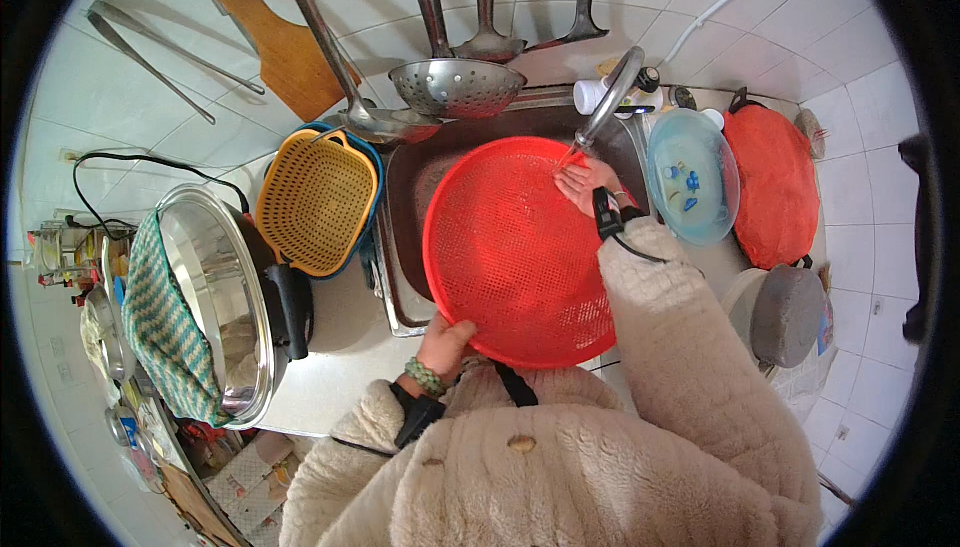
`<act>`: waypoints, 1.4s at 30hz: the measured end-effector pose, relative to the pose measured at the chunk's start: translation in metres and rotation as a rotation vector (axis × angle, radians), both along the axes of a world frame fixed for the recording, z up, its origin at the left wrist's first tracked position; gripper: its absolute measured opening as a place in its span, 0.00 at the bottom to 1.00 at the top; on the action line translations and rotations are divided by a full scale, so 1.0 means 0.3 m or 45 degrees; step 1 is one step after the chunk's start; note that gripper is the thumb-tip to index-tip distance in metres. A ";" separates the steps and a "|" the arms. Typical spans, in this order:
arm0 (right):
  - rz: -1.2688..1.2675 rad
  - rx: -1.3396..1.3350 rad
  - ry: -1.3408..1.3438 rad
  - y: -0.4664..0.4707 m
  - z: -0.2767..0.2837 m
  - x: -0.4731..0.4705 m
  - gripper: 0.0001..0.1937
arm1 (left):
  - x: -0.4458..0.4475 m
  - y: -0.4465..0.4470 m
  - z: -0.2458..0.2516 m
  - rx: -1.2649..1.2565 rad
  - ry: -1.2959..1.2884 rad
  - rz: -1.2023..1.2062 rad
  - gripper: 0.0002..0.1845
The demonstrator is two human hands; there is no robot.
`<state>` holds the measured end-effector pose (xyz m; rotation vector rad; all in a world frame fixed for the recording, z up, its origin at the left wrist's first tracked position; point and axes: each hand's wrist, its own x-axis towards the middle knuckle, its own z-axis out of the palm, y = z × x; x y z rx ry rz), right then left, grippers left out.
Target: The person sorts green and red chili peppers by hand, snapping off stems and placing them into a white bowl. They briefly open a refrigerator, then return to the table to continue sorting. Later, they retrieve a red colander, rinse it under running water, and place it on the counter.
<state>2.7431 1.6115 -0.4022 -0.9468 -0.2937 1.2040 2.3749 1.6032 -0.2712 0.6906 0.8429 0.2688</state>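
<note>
A large round red plastic colander (517, 254) is tilted over the stainless steel sink (409, 277), its perforated side facing me. My left hand (445, 344) grips the rim at the lower left, thumb on the inside and the other fingers hidden behind it. At the upper right, my right hand (587, 185) is held palm up with fingers extended, under the spout of the curved metal faucet (611, 100). Water appears to run from the spout onto the fingers. Nothing is seen held in that hand.
Left of the sink stand a yellow plastic basket (319, 202) and a large steel pot (225, 299) with a striped cloth (169, 322). A perforated skimmer (457, 85) and ladles hang above. To the right are a translucent blue basin (694, 175), a red bag (772, 183) and a grey pan (787, 314).
</note>
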 end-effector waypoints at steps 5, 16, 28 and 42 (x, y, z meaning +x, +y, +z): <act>0.271 0.032 0.696 0.167 0.036 -0.304 0.13 | 0.037 0.004 -0.021 0.076 -0.042 -0.015 0.24; -0.312 -0.233 0.546 0.119 0.040 -0.096 0.20 | 0.022 0.110 -0.178 -0.378 -0.168 -0.125 0.25; 0.433 -0.234 0.394 0.076 0.081 -0.217 0.16 | 0.124 0.377 -0.382 -0.207 0.250 -0.453 0.28; 1.284 -0.466 0.565 0.008 0.136 -0.215 0.14 | 0.188 0.400 -0.543 -0.102 -0.146 -0.263 0.22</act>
